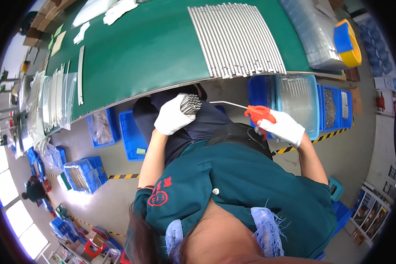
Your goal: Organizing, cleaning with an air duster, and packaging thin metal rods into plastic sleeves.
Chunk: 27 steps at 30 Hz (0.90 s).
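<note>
My gloved left hand (174,115) is closed around a bundle of thin metal rods (191,104), whose ends face right above my lap. In my gloved right hand (286,126) is a red air blow gun (258,113). Its long bent metal nozzle (229,103) points left, with the tip a little short of the rod ends. Both hands are below the near edge of the green table (141,53). How far the bundle reaches behind my left hand is hidden.
A row of silver rods (237,39) lies on the table, its ends by the near edge. Plastic-wrapped stock (312,35) and yellow and blue tape rolls (348,43) are at right. Bagged rods (55,99) lie left. Blue bins (130,132) stand below the table.
</note>
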Available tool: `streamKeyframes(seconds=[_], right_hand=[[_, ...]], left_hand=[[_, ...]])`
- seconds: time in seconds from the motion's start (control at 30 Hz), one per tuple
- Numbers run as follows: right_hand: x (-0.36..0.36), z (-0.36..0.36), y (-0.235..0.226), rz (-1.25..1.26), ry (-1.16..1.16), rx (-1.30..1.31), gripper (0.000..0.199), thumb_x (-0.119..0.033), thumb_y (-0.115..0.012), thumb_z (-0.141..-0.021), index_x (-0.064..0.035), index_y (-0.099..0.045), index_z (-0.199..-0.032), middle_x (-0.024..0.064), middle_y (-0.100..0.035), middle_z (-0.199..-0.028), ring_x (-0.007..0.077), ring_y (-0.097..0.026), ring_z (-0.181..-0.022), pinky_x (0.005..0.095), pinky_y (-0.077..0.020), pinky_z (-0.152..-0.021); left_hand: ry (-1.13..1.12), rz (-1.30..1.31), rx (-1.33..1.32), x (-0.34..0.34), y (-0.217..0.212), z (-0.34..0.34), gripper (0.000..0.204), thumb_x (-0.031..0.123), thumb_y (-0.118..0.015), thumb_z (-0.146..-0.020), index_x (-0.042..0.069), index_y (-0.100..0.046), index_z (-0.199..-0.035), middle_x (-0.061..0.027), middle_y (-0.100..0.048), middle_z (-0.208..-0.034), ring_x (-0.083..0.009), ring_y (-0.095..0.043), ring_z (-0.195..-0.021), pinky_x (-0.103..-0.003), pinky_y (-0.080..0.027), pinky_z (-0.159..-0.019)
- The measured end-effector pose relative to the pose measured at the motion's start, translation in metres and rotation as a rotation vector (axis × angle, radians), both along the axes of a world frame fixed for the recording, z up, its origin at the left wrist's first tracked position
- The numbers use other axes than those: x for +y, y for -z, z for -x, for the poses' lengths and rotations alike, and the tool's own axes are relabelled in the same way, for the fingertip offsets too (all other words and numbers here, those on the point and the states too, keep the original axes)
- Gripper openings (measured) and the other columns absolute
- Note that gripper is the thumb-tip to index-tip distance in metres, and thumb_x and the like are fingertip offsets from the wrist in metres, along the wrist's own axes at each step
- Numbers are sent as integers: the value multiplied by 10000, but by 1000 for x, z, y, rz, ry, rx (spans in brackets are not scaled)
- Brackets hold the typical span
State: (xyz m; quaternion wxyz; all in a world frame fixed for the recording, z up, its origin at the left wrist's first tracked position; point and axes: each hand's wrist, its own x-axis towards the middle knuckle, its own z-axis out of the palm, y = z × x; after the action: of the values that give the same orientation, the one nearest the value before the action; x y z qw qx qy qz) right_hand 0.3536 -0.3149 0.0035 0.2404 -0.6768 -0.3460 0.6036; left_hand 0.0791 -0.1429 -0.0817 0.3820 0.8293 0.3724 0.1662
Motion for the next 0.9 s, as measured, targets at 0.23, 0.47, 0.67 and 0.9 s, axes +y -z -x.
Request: streamKeyframes(seconds=[0.23, 0.47, 0.67, 0.9], right_hand=[[-51, -35, 49, 232, 315, -242, 426, -403, -613, -862, -62, -615, -1118, 55, -643, -808, 127, -589, -690, 276, -477, -576], [-139, -54, 161, -140, 1035, -297, 386, -216, -603, -896, -9, -536, -1215, 71, -650, -961, 140, -633, -817, 275, -516, -656], [-170, -42, 200, -14, 989, -537, 493, -203, -659, -851, -49, -521, -1299, 54, -608, -1122, 148, -575, -937, 289, -460, -830], [-186, -60, 194, 417, 474, -850, 557, -448, -613, -797, -146, -569, -1263, 169, -591, -1200, 350, -561, -1096, 399, -443, -929]], left_hand=[[-12, -64, -25, -5, -3, -3, 310, 144, -699, -721, 51, -600, -1000, -92, -678, -890, -233, -670, -815, -301, -524, -753], [-3, -107, -33, -6, 0, -4, 302, 138, -701, -733, 54, -596, -1004, -97, -670, -870, -240, -669, -792, -309, -525, -734], [-24, -67, -8, -8, -1, -4, 318, 136, -705, -727, 49, -594, -1012, -92, -673, -873, -236, -668, -801, -300, -525, -743], [0, -26, -29, -7, 2, 1, 388, 206, -693, -688, 101, -614, -1054, -98, -675, -947, -272, -654, -871, -342, -522, -774]])
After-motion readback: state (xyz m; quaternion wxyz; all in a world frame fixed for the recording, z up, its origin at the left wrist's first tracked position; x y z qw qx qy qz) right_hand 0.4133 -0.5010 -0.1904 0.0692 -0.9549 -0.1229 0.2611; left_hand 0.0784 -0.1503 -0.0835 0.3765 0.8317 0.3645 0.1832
